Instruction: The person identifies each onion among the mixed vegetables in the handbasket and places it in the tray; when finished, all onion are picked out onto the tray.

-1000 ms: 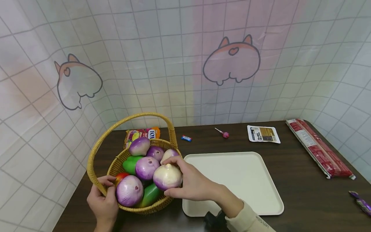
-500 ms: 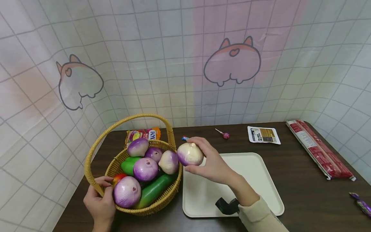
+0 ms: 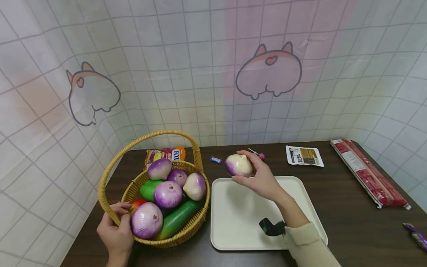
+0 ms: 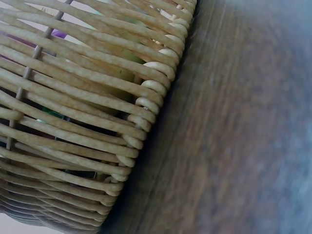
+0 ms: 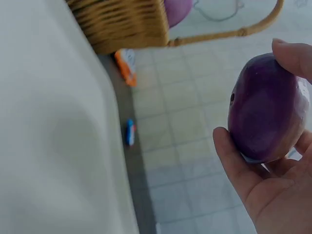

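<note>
with the right hand [image 3: 261, 181] pinching the glossy, round purple-and-white onion [image 3: 237, 165] aloft near the far edge of the white rectangular tray [image 3: 233, 222], and the left hand [image 3: 115, 231] gripping the yellow wicker basket [image 3: 166, 243] at left, i'd lower the onion gently (it could roll).

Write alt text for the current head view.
A person's right hand holds up a white-and-purple onion near the far edge of a cream tray, while the left hand grips the side of a wicker basket of onions and green vegetables. A white packet and a long red packet lie on the dark table.
</note>
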The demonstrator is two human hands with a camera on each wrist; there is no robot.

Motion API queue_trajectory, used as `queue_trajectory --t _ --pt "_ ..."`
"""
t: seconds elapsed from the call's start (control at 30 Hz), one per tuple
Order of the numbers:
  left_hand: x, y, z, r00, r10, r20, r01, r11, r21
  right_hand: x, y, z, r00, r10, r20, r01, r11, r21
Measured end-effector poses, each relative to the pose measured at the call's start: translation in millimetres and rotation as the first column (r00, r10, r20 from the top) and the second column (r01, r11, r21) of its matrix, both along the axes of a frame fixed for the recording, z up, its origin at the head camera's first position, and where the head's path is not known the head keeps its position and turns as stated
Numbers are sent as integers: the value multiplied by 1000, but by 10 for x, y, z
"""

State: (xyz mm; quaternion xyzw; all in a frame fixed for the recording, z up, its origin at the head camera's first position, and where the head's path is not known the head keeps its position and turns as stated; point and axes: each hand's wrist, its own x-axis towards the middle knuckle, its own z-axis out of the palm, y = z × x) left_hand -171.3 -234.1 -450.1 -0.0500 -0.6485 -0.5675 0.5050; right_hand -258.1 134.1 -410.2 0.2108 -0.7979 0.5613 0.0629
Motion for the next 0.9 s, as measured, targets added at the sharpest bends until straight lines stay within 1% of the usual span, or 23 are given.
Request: queue_trajectory --t 0.23,0.33,0.63,0.77,0.9 --pt "1 6 3 1000 13 15 -13 1000 -15 -115 93 -204 998 -59 14 58 996 67" --pt "3 8 11 1000 22 19 -21 1000 -21 -135 107 -257 997 -67 22 65 994 92" --pt "19 19 37 998 45 41 -43 998 -34 -135 73 -337 998 -5 62 -6 984 176" --pt "30 7 32 996 59 70 -56 997 -48 -144 64 -393 998 6 62 -20 975 223" --pt "40 -4 30 994 66 93 -61 997 -56 -168 54 -463 997 26 75 -44 969 244"
